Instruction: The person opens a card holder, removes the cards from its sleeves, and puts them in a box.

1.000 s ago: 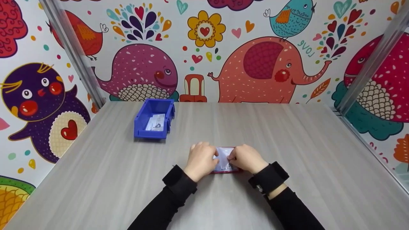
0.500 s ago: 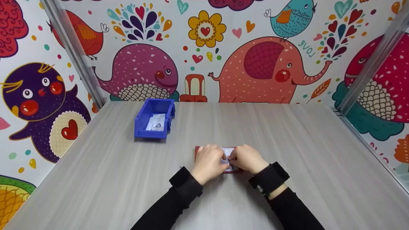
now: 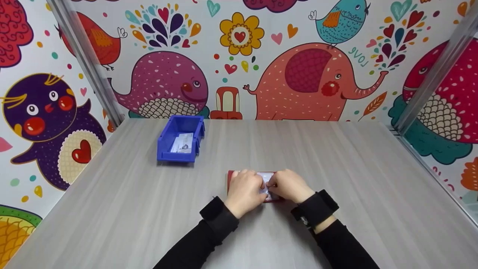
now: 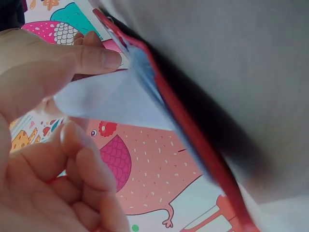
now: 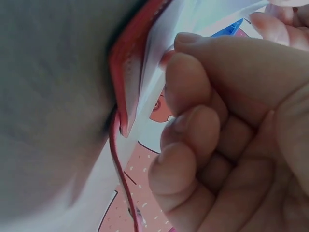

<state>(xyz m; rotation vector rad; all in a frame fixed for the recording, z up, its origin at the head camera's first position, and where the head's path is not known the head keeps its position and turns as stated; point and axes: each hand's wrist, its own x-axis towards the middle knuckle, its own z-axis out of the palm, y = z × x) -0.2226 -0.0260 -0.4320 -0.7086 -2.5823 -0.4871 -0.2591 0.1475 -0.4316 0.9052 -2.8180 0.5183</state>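
Note:
A small red card holder (image 3: 230, 178) lies spread on the table, with translucent plastic sleeves (image 3: 266, 177) inside it. My left hand (image 3: 244, 191) covers its left half. In the left wrist view one sleeve (image 4: 120, 106) stands up from the red cover (image 4: 178, 116) and passes between the thumb and curled fingers of that hand. At the right half, my right hand (image 3: 293, 185) pinches the sleeves with thumb and forefinger, its other fingers curled, as the right wrist view shows. The exact contact of the fingertips is partly hidden in both wrist views.
A blue plastic bin (image 3: 177, 156) stands at the back left of the table (image 3: 336, 157). White printed cards (image 3: 182, 143) lie inside it. Decorated panels (image 3: 239, 74) with cartoon animals rise behind the table and on both sides.
My left hand has moved right, over the middle of the card holder, and the red left edge has come into view. The right hand stays where it was.

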